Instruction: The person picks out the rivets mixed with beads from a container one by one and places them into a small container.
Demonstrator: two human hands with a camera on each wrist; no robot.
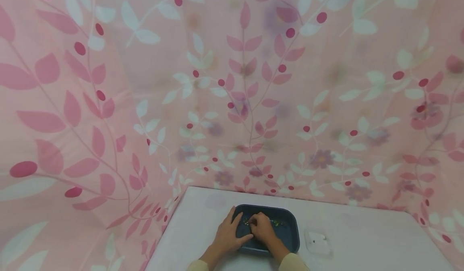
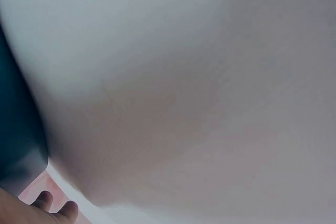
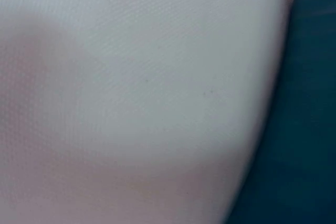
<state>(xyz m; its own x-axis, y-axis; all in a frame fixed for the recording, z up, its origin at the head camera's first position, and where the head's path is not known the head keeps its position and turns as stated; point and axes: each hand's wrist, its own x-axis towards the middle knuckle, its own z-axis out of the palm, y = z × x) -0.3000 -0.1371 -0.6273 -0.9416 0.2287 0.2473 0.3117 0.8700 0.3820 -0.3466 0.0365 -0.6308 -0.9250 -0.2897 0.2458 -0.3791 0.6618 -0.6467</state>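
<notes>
A dark blue rectangular tray [image 1: 290,238] stands on the white table in the head view. Over its left side my left hand [image 1: 226,234] spreads its fingers and thumb, the thumb reaching across toward the right hand. My right hand [image 1: 264,228] is inside the tray with fingers bent downward; whether a small piece is pinched at the fingertips is too small to tell. Tiny yellowish pieces [image 1: 246,222] lie beside those fingertips, and small green pieces [image 1: 277,223] lie to the right. In the left wrist view, only some fingers [image 2: 44,201] show at the lower left.
To the right of the tray sits a small clear plastic container [image 1: 317,243] with a tiny dark speck in it. The white tabletop [image 1: 369,238] extends to the right. Pink leaf-patterned cloth [image 1: 250,102] hangs behind the table and along its sides.
</notes>
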